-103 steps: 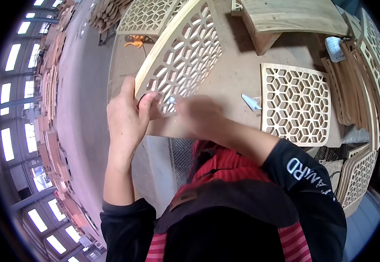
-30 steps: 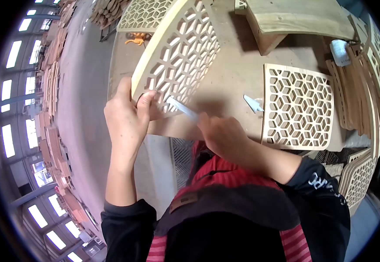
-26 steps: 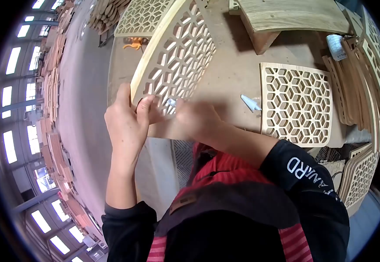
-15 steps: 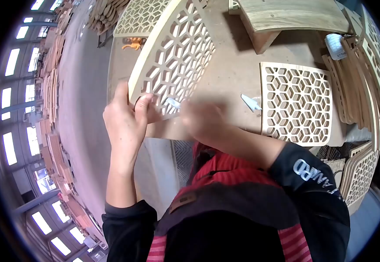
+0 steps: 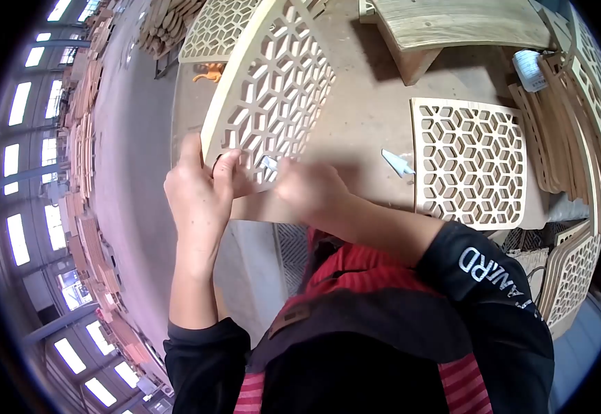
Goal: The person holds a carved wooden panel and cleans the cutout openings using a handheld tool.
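Note:
A wooden panel cut with a hexagon-like lattice stands tilted on its edge over the workbench. My left hand grips its near lower corner, thumb on the lattice face and fingers around the pale edge. Closed in a fist, my right hand is blurred by motion close to the lattice. A small whitish piece pokes out of it against the cut-outs; its kind cannot be made out. To the right, a pale blue pointed piece lies on the bench beside a second lattice panel, which lies flat.
A wooden stool-like piece stands at the back of the bench. Curved wooden parts and more lattice panels are stacked at the right. An orange object sits near another panel at the back left.
My right hand has moved slightly left along the panel with the whitish piece. The panel has tilted a little; my left hand keeps its grip.

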